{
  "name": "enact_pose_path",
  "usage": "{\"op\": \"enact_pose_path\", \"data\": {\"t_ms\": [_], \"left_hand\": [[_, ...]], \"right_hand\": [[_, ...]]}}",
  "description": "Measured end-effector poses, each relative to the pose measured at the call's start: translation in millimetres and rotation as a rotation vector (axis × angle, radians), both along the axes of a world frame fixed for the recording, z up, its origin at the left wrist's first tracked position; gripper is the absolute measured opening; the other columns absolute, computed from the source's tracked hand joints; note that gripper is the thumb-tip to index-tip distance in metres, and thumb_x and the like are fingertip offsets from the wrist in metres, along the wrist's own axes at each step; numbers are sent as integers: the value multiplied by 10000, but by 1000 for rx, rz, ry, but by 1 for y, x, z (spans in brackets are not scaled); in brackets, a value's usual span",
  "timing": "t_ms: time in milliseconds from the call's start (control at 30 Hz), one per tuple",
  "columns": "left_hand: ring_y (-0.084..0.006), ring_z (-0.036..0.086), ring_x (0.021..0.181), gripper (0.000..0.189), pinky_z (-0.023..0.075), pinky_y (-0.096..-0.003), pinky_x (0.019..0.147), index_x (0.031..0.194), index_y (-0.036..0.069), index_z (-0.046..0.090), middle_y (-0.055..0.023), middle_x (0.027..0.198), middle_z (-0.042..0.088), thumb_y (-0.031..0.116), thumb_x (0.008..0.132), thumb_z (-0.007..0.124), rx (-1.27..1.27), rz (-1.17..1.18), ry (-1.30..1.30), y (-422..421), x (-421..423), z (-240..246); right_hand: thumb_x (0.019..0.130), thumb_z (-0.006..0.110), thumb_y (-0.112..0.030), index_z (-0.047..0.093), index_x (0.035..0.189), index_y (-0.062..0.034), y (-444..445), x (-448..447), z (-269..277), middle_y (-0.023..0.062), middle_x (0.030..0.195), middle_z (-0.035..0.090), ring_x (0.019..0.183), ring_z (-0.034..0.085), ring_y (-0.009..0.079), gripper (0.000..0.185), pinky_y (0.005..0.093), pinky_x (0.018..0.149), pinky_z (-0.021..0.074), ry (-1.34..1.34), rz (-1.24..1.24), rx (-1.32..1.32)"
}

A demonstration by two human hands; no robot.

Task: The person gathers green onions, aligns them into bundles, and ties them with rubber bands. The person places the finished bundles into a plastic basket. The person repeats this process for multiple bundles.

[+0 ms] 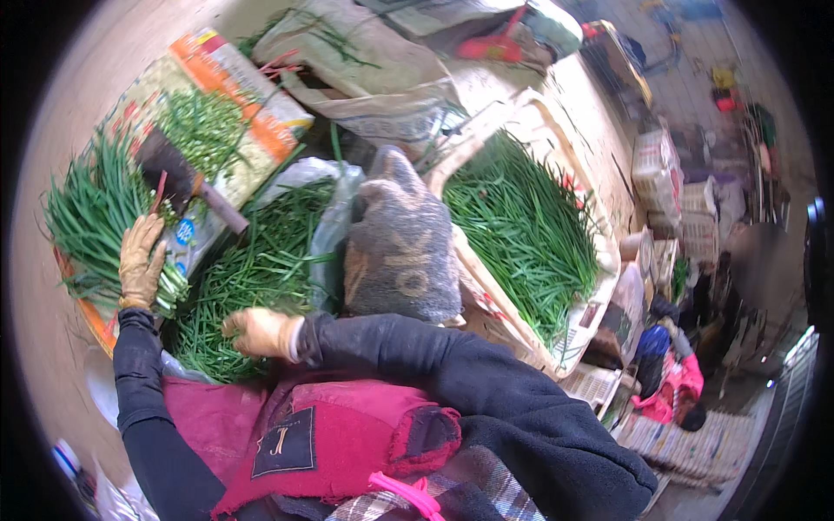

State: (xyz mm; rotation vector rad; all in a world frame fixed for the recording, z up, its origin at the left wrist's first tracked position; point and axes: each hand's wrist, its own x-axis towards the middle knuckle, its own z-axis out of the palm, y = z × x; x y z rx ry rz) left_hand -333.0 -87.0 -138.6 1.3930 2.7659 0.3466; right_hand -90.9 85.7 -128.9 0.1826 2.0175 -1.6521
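Note:
My left hand [140, 260], in a tan glove, rests on a bunch of green chives [98, 202] at the left, near its pale cut ends. A cleaver [168, 163] with a dark blade and a tubular handle lies just beyond, beside chopped pale stem pieces [202, 124]. My right hand [260, 332], gloved too, hovers over or touches loose green trimmings in a plastic-lined container [329, 221]; its fingers are curled, and whether they hold anything is unclear. A white plastic basket [603, 260] of long chives [515, 228] stands to the right.
A grey towel-like cloth [404, 260] covers something between the container and the basket. Woven sacks [384, 111] lie at the top. Stacked crates [700, 221] line the far right, where a person in pink [677, 384] and another blurred person [759, 267] are.

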Motion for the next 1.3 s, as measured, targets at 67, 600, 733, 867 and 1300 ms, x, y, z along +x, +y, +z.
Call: {"op": "enact_pose_path", "data": {"t_ms": [67,600,733,867,1300], "left_hand": [[-280,393,1345,538,224,-408,1154,1418,165,466,-56,1479,421,338,920,573,18,-17,-49,3,-7,-1],[-191,608,1089,289,477,-293,991,1233,-35,594,-129,1220,619,104,988,529,613,384,-697,-1,159,41],[-225,622,1078,319,506,-310,963,1243,-63,575,-158,1212,621,125,989,532,671,523,-770,-44,165,23],[-251,599,1138,346,516,-336,957,1234,-87,562,-165,1245,602,153,986,539,704,698,-722,-66,172,21],[-232,607,1115,343,508,-309,953,1243,-52,583,-162,1245,605,166,979,560,580,776,-782,-91,147,-1]], "right_hand": [[742,647,-194,682,1091,-87,4,32,12,163,942,697,925,672,321,367,396,810,532,131,101,84],[917,628,-155,653,1110,0,306,284,74,87,899,704,822,688,163,249,306,792,557,234,-1146,-236],[915,638,-149,677,1069,-18,344,366,23,85,895,709,765,688,171,206,319,763,567,174,-1392,-231],[907,654,-131,691,1010,-24,373,441,3,41,836,692,719,645,113,154,252,676,533,69,-1350,174],[752,756,-218,621,1187,-29,348,586,4,164,1164,659,1080,626,292,493,346,929,484,-682,-605,696]]}}
